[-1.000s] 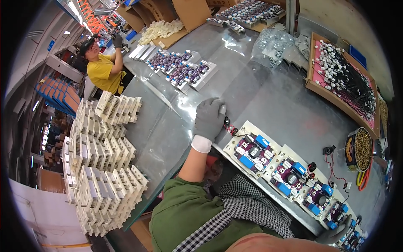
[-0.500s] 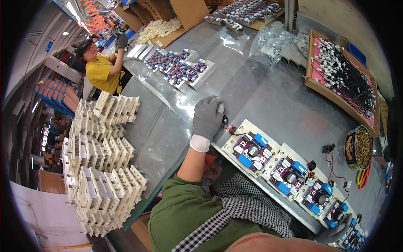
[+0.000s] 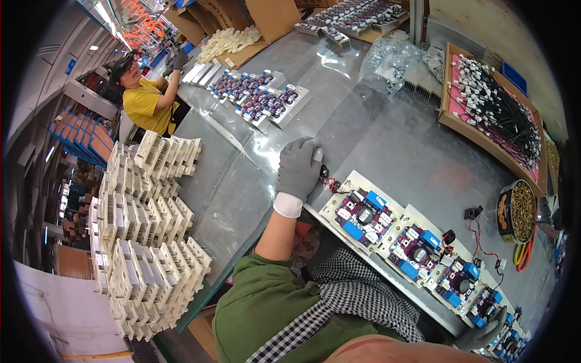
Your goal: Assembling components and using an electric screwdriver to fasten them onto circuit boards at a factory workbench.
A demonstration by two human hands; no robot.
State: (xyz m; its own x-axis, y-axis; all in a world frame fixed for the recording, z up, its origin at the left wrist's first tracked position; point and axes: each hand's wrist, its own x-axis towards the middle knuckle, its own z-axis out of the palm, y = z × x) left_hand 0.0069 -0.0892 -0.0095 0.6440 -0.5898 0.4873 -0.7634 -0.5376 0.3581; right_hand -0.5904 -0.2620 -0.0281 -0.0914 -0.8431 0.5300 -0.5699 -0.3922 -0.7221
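My left hand point(image 3: 298, 170), in a grey glove, rests on the metal table with its fingers curled together. What it may hold is hidden under it. Against its right side lies a black ring-shaped part point(image 3: 324, 172) on twisted red and black wires. These wires lead to a row of cream heat-sink plates point(image 3: 330, 209) carrying purple circuit boards point(image 3: 364, 216) with blue blocks. At the row's far right end, my right hand point(image 3: 484, 334), also gloved, has its fingers bent against the boards point(image 3: 486, 307). Its grip is partly hidden.
At my left stand tall stacks of cream heat sinks point(image 3: 151, 272). More assembled boards point(image 3: 257, 100) lie farther back. A tin of screws point(image 3: 516, 213) and a carton of wired connectors point(image 3: 493, 112) are on the right. A co-worker in yellow point(image 3: 147, 104) stands at the far left.
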